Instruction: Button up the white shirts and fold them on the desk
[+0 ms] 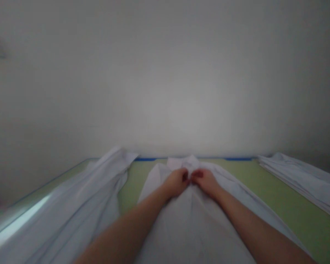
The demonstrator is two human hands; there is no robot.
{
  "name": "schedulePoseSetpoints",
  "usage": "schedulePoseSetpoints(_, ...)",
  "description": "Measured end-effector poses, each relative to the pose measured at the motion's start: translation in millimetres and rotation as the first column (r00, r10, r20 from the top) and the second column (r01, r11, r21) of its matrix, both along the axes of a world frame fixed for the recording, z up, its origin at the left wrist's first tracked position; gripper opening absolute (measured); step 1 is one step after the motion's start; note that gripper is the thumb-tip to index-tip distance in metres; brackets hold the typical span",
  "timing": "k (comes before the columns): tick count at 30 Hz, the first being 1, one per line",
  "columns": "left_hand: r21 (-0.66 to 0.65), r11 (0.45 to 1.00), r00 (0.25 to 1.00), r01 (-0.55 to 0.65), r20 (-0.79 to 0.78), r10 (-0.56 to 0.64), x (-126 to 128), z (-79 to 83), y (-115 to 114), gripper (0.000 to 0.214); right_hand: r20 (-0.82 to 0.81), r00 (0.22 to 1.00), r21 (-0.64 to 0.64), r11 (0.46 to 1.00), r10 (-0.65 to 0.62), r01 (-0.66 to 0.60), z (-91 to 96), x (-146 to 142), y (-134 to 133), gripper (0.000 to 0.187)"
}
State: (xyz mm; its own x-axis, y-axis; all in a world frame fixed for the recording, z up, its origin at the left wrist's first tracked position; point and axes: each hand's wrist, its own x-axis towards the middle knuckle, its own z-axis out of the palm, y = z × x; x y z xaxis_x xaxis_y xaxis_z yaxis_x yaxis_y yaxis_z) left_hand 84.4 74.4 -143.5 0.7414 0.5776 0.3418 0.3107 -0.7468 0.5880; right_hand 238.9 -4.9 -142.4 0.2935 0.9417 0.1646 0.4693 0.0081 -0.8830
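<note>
A white shirt [189, 220] lies spread on the table in front of me, its collar end toward the wall. Near the collar, my left hand [177, 181] is closed in a pinch on the shirt's front. Almost touching it, my right hand [206, 181] pinches the same part from the other side with curled fingers. The cloth is drawn up in folds beneath both hands. Whether a button sits between the fingertips is too small and blurred to tell.
Several white garments [79, 198] lie in a long heap on the left. A stack of folded white cloth [305, 176] rests at the right. The green tabletop [288, 209] has blue edging [239, 159] and meets a plain grey wall [181, 80].
</note>
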Motion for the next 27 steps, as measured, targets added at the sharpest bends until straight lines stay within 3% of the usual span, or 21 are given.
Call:
schedulePoseSetpoints(3, -0.008, 1.0, 1.0, -0.006, -0.004, 0.006, -0.1, -4.7, 3.2, 0.012, 0.062, 0.997, -0.01, 0.999, 0.041, -0.041, 0.4, 0.6, 0.4, 0.016)
schedulePoseSetpoints(9, -0.096, 0.993, 0.997, -0.074, 0.019, 0.076, 7.1, -21.1, 21.0, 0.055, 0.239, 0.965, 0.036, 0.992, 0.111, -0.123, -2.9, -1.5, 0.2, 0.023)
schedulePoseSetpoints(13, -0.078, 0.991, 0.994, -0.105, -0.001, 0.105, 14.2, -25.5, 33.1, 0.058, 0.353, 0.923, 0.001, 0.986, 0.156, -0.167, -2.9, -4.7, -3.8, 0.032)
schedulePoseSetpoints(16, -0.012, 0.997, 0.996, -0.078, -0.034, 0.078, 18.0, -21.2, 39.1, 0.048, 0.443, 0.881, 0.029, 0.979, 0.168, -0.201, -0.9, -7.2, -8.2, 0.033)
schedulePoseSetpoints(21, 0.208, 0.978, 0.984, 0.011, -0.177, 0.026, 24.2, -16.6, 54.1, 0.037, 0.595, 0.777, 0.003, 0.965, 0.209, -0.261, -1.5, -9.7, -16.9, 0.057)
schedulePoseSetpoints(24, 0.284, 0.956, 0.957, 0.072, -0.289, 0.014, 28.8, -19.3, 64.6, 0.042, 0.689, 0.674, -0.126, 0.96, 0.266, -0.25, -2.5, -8.4, -26.8, 0.07)
schedulePoseSetpoints(27, 0.29, 0.954, 0.937, 0.08, -0.348, 0.027, 33.0, -21.0, 71.1, 0.05, 0.741, 0.546, -0.272, 0.917, 0.392, -0.291, -0.1, -4.0, -40.0, 0.076)
